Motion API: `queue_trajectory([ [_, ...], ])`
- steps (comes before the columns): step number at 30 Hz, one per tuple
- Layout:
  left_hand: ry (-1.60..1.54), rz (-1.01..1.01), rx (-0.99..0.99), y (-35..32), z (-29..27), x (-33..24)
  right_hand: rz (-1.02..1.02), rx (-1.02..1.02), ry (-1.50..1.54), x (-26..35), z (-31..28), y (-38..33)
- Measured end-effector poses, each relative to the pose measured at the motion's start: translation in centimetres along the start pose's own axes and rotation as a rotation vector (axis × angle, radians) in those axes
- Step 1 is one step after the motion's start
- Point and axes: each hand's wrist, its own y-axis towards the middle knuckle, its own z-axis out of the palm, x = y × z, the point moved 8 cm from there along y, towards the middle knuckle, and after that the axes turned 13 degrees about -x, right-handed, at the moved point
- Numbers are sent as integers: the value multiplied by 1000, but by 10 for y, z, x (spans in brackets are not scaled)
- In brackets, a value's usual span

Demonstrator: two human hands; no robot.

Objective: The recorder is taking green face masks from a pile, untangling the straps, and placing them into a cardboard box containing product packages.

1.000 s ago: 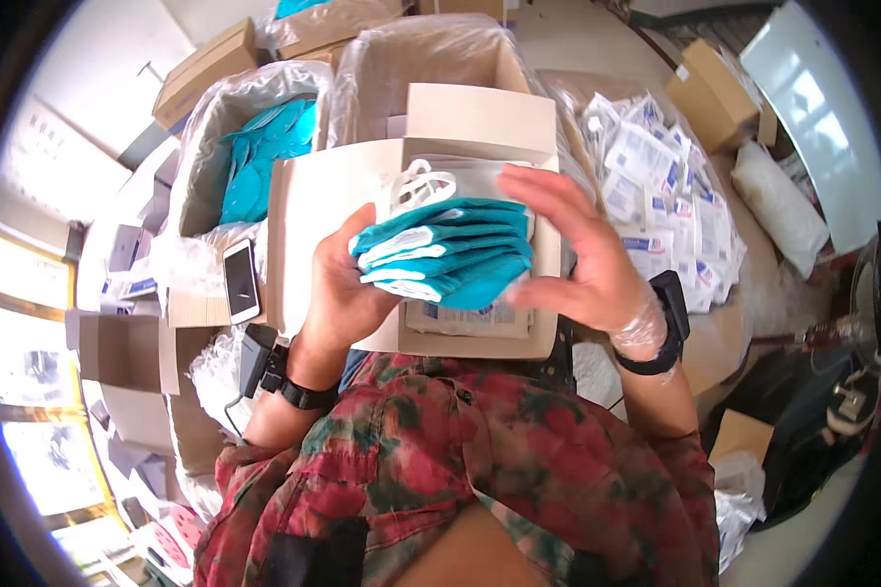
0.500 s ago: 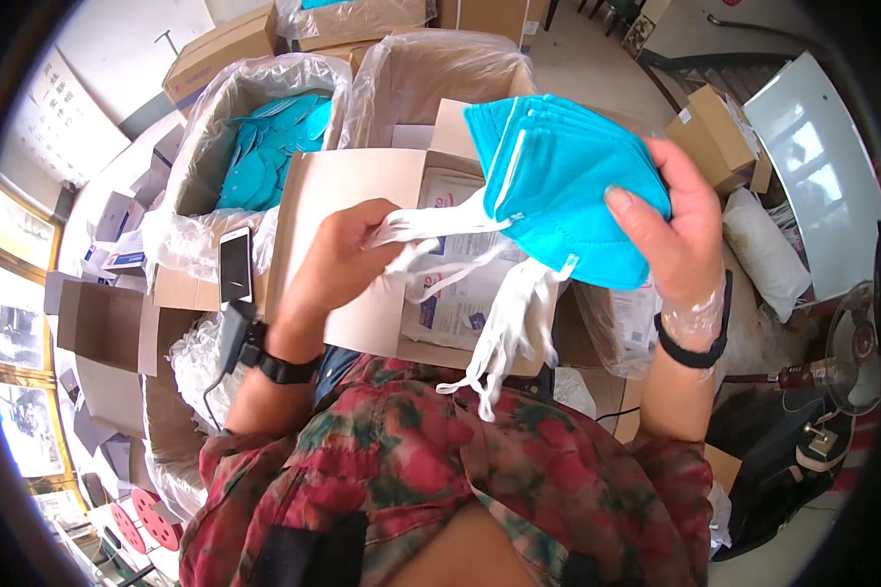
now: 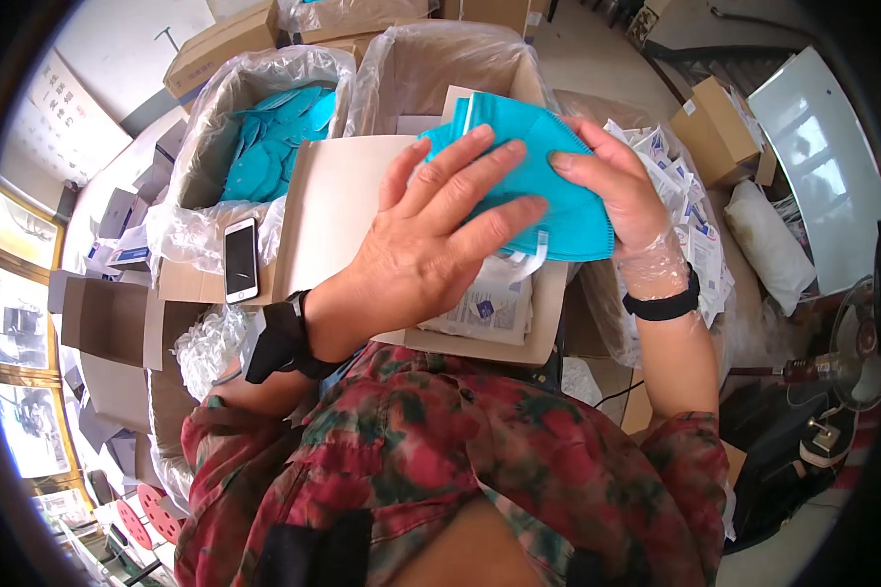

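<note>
My right hand (image 3: 622, 201) grips a stack of teal folded face masks (image 3: 563, 220) by its right edge, with the thumb on top. My left hand (image 3: 406, 249) lies over the left side of the stack, fingers spread and stretched across it; its thumb is hidden. A bit of white ear loop (image 3: 540, 252) shows at the stack's lower edge, while most of the loops are out of sight. Beneath both hands is an open cardboard box (image 3: 343, 176) holding white printed packets (image 3: 485, 311).
At the back left, a plastic-lined carton (image 3: 191, 176) contains loose teal masks (image 3: 259, 166). A white phone (image 3: 242, 259) lies beside the box. Another lined carton (image 3: 450, 59) stands behind. To the right are a bag of packets (image 3: 700, 245) and a fan (image 3: 857, 342).
My left hand has let go of the white ear loops and moved right onto the masks. The stack has shifted slightly left and its hanging loops are now mostly hidden.
</note>
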Motion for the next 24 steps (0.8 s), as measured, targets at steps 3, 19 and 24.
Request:
queue_trajectory([
  [3,16,-61,6,2,-2,2,125,11,58,-18,3,-3],
  [19,-12,-198,186,-6,-7,34,-307,160,-530,-57,25,-51],
  [24,20,-222,223,-15,-6,36,224,214,291,-46,16,-65],
])
